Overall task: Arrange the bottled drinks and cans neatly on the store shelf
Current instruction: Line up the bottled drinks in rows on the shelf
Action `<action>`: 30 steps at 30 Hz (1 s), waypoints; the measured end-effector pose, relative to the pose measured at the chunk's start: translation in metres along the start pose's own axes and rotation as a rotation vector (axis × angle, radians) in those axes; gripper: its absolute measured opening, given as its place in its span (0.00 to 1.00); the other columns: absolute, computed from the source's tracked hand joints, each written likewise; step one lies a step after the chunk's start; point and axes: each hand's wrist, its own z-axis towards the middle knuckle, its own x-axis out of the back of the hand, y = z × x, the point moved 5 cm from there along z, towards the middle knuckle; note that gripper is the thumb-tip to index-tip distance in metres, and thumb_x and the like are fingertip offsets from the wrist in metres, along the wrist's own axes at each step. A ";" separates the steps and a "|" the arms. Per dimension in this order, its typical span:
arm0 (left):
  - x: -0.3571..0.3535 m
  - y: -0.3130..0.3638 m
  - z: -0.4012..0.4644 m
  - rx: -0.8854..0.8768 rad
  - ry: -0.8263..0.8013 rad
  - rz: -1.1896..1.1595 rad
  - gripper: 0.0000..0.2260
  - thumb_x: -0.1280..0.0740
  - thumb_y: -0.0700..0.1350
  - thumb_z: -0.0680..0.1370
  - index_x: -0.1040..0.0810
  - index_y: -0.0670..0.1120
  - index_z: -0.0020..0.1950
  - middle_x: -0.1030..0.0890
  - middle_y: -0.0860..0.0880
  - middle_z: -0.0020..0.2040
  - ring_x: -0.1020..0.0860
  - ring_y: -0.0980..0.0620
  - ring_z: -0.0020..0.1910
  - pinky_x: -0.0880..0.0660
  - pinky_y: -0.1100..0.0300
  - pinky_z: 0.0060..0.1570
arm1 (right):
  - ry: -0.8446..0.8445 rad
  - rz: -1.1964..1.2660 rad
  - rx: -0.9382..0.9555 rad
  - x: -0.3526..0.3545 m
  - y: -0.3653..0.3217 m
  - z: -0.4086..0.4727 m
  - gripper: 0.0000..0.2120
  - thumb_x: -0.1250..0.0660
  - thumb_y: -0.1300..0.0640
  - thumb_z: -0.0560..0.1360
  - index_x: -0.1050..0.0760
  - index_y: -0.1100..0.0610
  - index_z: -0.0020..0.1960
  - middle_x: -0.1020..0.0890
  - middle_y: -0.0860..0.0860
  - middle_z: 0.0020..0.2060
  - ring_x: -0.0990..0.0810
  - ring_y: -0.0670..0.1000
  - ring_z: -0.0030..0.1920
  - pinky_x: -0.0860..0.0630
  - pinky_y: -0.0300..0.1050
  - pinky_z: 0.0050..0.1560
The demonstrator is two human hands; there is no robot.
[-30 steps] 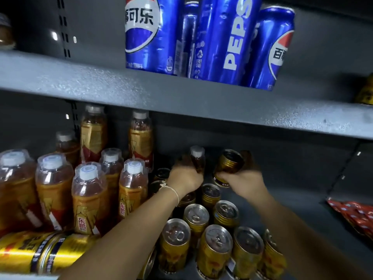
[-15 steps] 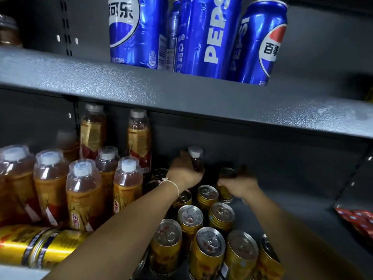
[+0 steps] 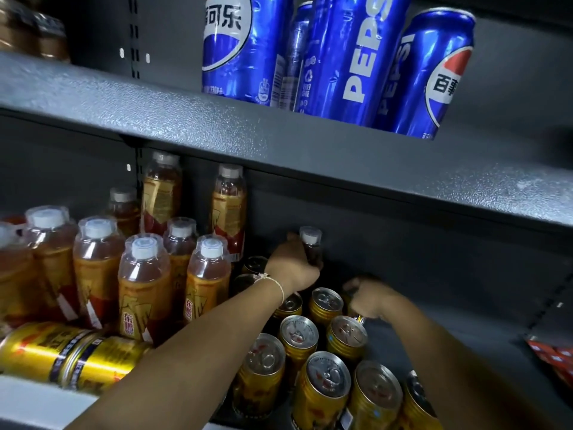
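**A:** So what are the hands actually doing back there?

**B:** The left hand (image 3: 293,268) has its fingers curled round a small dark bottle (image 3: 311,246) at the back wall. The right hand (image 3: 370,297) is clamped over a gold can (image 3: 356,316), apparently seating it at the back of the gold can rows (image 3: 322,367).

**A:** And everything else?

**B:** Tea bottles (image 3: 145,280) stand at nine o'clock (caps forward, grouped by type, I'd guess), with Pepsi cans (image 3: 338,57) up at twelve.

A matt, speckled grey metal shelf (image 3: 310,144) is seen. Above it, glossy blue metal cans (image 3: 347,57) are set; below it, clear glossy plastic bottles (image 3: 145,290) with paper-like labels and shiny gold metal cans (image 3: 325,389).
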 end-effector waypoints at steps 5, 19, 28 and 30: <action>0.000 0.001 -0.002 -0.031 0.019 -0.014 0.28 0.28 0.55 0.72 0.35 0.42 0.63 0.21 0.44 0.56 0.20 0.43 0.54 0.27 0.59 0.46 | -0.017 -0.089 -0.007 -0.007 0.002 0.008 0.33 0.29 0.58 0.73 0.34 0.51 0.76 0.25 0.52 0.69 0.24 0.53 0.65 0.28 0.38 0.56; 0.003 -0.001 -0.008 -0.034 -0.021 -0.021 0.32 0.28 0.54 0.73 0.39 0.42 0.69 0.22 0.43 0.60 0.22 0.42 0.58 0.25 0.55 0.53 | 0.043 0.262 -0.088 -0.004 0.020 0.001 0.11 0.27 0.62 0.69 0.22 0.59 0.51 0.20 0.55 0.42 0.22 0.51 0.40 0.27 0.42 0.38; 0.002 0.001 -0.011 -0.016 -0.044 -0.056 0.32 0.28 0.53 0.74 0.39 0.42 0.70 0.23 0.43 0.61 0.22 0.43 0.59 0.24 0.55 0.54 | 0.045 0.187 -0.078 -0.010 0.021 -0.010 0.09 0.22 0.55 0.70 0.21 0.55 0.44 0.18 0.51 0.45 0.20 0.49 0.46 0.23 0.41 0.43; 0.003 0.000 -0.011 -0.005 -0.056 -0.073 0.32 0.27 0.53 0.74 0.38 0.42 0.69 0.23 0.43 0.61 0.22 0.43 0.59 0.24 0.55 0.53 | 0.053 0.133 -0.086 -0.004 0.018 -0.012 0.13 0.24 0.56 0.71 0.21 0.59 0.53 0.18 0.55 0.52 0.19 0.53 0.52 0.20 0.46 0.52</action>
